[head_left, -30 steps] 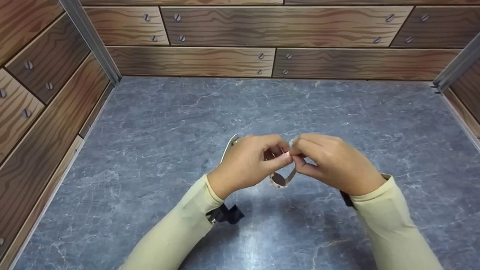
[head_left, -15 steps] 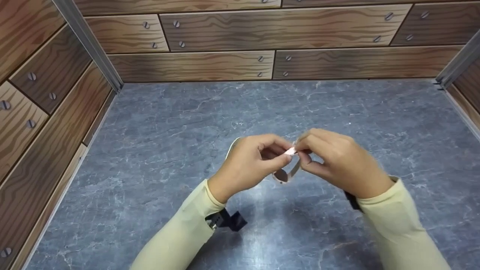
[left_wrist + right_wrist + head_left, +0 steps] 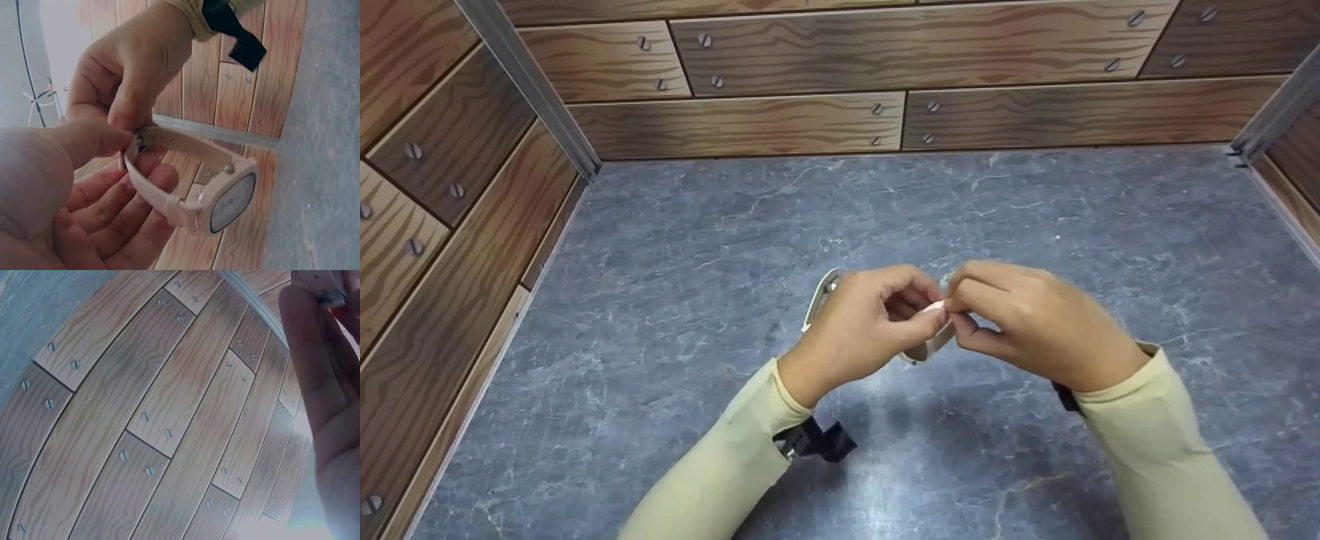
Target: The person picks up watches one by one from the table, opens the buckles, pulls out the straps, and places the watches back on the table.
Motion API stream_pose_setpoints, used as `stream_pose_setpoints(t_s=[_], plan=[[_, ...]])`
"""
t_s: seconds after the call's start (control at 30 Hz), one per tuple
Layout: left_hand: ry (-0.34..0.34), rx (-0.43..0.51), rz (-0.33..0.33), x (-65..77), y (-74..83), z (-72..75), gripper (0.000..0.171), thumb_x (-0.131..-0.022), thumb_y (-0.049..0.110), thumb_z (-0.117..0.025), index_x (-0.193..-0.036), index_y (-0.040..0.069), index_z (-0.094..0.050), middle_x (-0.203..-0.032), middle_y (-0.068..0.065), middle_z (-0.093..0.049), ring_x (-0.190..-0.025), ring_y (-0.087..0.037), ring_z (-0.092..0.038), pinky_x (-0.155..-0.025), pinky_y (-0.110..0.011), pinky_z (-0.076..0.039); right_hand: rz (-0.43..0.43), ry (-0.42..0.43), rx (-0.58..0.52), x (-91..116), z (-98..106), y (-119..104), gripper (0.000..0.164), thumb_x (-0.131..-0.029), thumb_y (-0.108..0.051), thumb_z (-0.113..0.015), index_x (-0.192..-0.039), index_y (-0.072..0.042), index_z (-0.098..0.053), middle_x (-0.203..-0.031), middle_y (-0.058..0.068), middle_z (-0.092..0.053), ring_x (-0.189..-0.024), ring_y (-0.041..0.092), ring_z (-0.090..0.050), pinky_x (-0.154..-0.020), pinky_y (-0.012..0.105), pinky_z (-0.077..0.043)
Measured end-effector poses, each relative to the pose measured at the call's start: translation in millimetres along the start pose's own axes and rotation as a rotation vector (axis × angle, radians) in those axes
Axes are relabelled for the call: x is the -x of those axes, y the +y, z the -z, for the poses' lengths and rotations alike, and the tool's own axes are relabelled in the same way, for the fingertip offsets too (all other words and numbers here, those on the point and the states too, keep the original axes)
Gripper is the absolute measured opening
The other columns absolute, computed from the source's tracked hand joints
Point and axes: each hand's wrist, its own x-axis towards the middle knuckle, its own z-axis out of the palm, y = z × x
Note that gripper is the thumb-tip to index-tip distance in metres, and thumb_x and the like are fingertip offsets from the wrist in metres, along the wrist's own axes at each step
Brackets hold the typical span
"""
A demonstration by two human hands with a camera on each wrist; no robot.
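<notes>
A wristwatch with a pale pink strap (image 3: 153, 194) and a rounded-square dial (image 3: 233, 203) hangs below the fingers of both hands, clear of the table. The strap is bent into a loop, and a dark metal buckle (image 3: 140, 139) shows by the fingertips. My left hand (image 3: 859, 326) pinches the strap between thumb and fingers. Meeting it there, my right hand (image 3: 1027, 324) pinches the strap near the buckle. The head view mostly hides the watch (image 3: 916, 352) behind the left thumb. Whether the strap end passes through the buckle, I cannot tell.
The grey marble-patterned table (image 3: 720, 225) stretches below both hands. Wood-patterned walls (image 3: 787, 60) enclose it at the back and sides, with metal posts (image 3: 547, 97) in the corners. A black device (image 3: 817, 440) sits at the left wrist; a pale curved strip (image 3: 819, 298) shows beyond the left hand.
Both hands stay close together, still on the strap. The right hand shifted slightly right and up, then back toward the left fingers. The hanging watch turned, and its dial is less visible from above.
</notes>
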Motion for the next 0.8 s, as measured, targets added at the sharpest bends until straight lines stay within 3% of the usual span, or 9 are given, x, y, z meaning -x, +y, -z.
stream_pose_setpoints(t_s=[0.2, 0.4, 0.5, 0.6, 0.8], plan=[[0.004, 0.12, -0.009, 0.4, 0.1, -1.7, 0.005, -0.097, 0.006, -0.069, -0.101, 0.005, -0.07, -0.086, -0.003, -0.073, -0.076, -0.025, -0.073, -0.067, -0.036, -0.062, -0.02, 0.055, 0.028, 0.1, -5.1, -1.9, 0.012, -0.084, 0.005, -0.055, -0.089, -0.004, -0.062, -0.09, 0.005, -0.065, -0.071, 0.013, -0.058, -0.059, 0.026, -0.049], [0.006, 0.194, 0.009, 0.3, -0.2, -2.5, 0.013, -0.098, 0.007, -0.068, -0.111, 0.006, -0.071, -0.093, -0.011, -0.075, -0.078, -0.03, -0.074, -0.07, -0.039, -0.063, -0.082, 0.148, 0.026, -1.4, -9.4, -2.3, 0.016, -0.076, 0.009, -0.053, -0.085, -0.003, -0.058, -0.085, 0.005, -0.063, -0.07, 0.014, -0.058, -0.057, 0.027, -0.048], [0.017, 0.144, 0.011, -0.6, -1.5, -3.4, 0.017, -0.098, 0.007, -0.069, -0.116, 0.007, -0.071, -0.095, -0.01, -0.075, -0.079, -0.021, -0.074, -0.073, -0.035, -0.063, -0.126, 0.133, 0.019, -1.4, -7.5, -1.4, 0.017, -0.076, 0.008, -0.053, -0.086, -0.005, -0.056, -0.083, 0.002, -0.06, -0.071, 0.011, -0.059, -0.06, 0.023, -0.05], [0.023, 0.139, 0.013, -1.6, -1.5, -4.0, 0.018, -0.098, 0.006, -0.071, -0.116, 0.004, -0.071, -0.095, -0.01, -0.075, -0.079, -0.021, -0.073, -0.073, -0.035, -0.063, -0.154, 0.089, -0.025, -1.7, -3.2, 0.1, 0.017, -0.079, 0.007, -0.055, -0.089, -0.006, -0.059, -0.085, 0.0, -0.061, -0.075, 0.009, -0.062, -0.067, 0.017, -0.051], [0.05, 0.074, -0.014, 0.6, 0.6, -4.1, 0.015, -0.095, 0.012, -0.077, -0.109, 0.006, -0.073, -0.09, 0.0, -0.074, -0.072, -0.016, -0.069, -0.068, -0.032, -0.061, -0.142, 0.005, -0.09, 0.2, 3.5, -0.5, 0.021, -0.084, 0.004, -0.062, -0.101, -0.006, -0.069, -0.098, 0.002, -0.066, -0.08, 0.009, -0.063, -0.071, 0.013, -0.05]])
